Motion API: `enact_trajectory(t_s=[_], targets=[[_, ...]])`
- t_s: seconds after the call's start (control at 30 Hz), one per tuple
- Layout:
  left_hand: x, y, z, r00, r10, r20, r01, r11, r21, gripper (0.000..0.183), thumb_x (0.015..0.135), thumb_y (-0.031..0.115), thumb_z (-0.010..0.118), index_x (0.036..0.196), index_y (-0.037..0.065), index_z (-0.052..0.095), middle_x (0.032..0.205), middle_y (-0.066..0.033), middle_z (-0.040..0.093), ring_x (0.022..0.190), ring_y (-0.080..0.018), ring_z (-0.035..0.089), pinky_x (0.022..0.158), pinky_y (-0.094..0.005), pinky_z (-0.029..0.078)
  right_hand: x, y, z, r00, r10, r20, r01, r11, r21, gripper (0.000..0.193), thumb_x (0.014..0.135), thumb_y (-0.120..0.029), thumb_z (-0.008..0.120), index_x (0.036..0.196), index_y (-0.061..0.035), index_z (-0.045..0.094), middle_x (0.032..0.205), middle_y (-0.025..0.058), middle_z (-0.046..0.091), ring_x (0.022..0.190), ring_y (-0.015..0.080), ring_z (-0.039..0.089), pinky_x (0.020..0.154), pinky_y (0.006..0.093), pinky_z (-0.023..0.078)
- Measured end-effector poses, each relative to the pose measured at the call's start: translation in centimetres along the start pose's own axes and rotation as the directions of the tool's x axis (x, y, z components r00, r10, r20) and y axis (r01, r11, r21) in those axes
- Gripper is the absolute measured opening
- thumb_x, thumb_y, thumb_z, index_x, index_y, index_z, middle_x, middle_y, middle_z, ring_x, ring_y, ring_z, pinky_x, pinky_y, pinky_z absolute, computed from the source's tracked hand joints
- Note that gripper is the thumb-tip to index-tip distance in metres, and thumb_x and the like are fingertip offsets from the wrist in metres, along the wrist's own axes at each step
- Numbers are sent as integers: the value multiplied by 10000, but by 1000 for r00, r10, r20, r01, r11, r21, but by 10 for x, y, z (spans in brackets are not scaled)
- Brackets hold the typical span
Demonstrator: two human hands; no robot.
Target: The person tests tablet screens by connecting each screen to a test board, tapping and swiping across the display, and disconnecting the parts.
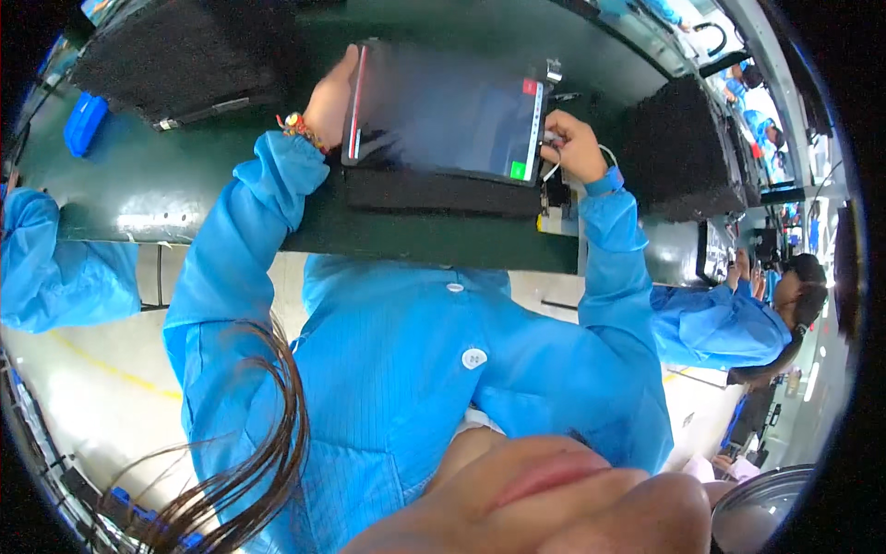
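Note:
A dark tablet (443, 111) is tilted up over the green table, its screen lit with a red square and a green square along the right side. My left hand (330, 103) grips its left edge, the fingers partly hidden behind it. At the right edge my right hand (578, 148) is closed, fingertips pinched around what looks like the end of a white cable (552, 169). The exact tip is too small to make out. Below the tablet lies a black foam pad (434, 196). A blue band circles my right wrist.
Black foam blocks stand at the left (185, 60) and right (683, 148) of the green table (166, 198). A blue case (85, 124) lies far left. Small metal parts (554, 70) sit by the tablet's upper right corner. Co-workers in blue sit on both sides.

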State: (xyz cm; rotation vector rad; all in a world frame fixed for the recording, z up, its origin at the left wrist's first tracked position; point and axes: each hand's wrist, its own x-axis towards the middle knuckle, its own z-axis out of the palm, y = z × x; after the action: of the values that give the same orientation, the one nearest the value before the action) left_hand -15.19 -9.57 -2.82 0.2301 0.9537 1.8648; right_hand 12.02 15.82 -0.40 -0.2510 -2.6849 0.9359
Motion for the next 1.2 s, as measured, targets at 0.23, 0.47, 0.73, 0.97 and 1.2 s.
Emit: enact_trajectory(t_s=[0.23, 0.47, 0.73, 0.97, 1.2], targets=[[-3, 0, 10, 999, 1, -42, 1, 998, 68, 463, 947, 479, 421, 941, 63, 623, 810, -53, 637, 665, -162, 566, 611, -288, 454, -8, 21, 4, 993, 117, 13, -118, 988, 95, 301, 653, -40, 713, 909, -57, 557, 725, -12, 467, 644, 77, 414, 604, 230, 393], [-3, 0, -5, 995, 53, -80, -41, 987, 153, 479, 939, 490, 431, 937, 59, 639, 810, -64, 655, 653, -169, 585, 611, -302, 479, -9, 14, 2, 999, 48, -8, -47, 990, 130, 319, 675, -46, 720, 968, -59, 592, 747, -14, 527, 648, 71, 431, 594, 218, 399], [3, 2, -19, 1000, -19, 9, 18, 986, 165, 471, 944, 462, 437, 1097, 56, 618, 964, -86, 676, 809, -217, 643, 748, -342, 525, -11, -16, -16, 919, 58, -390, -93, 993, -71, 376, 810, -188, 691, 1168, -95, 620, 745, -5, 574, 583, 47, 385, 525, 205, 358], [5, 8, -23, 999, 42, -29, -36, 984, 174, 459, 942, 441, 453, 1149, 56, 593, 1054, -86, 654, 895, -225, 635, 813, -347, 506, -26, -79, 5, 980, 172, -96, -185, 971, -150, 1158, 610, -271, 826, 1458, -28, 75, 1269, 222, 380, 1150, 311, 431, 992, 366, 355], [2, 2, -12, 998, 61, -31, -56, 987, 150, 453, 943, 433, 461, 1131, 43, 595, 1039, -99, 656, 887, -230, 637, 804, -345, 512, -17, -46, 1, 979, 44, -197, -52, 998, -37, 1108, 660, -335, 808, 1470, -85, 95, 1220, 209, 389, 1126, 317, 406, 977, 390, 334]])
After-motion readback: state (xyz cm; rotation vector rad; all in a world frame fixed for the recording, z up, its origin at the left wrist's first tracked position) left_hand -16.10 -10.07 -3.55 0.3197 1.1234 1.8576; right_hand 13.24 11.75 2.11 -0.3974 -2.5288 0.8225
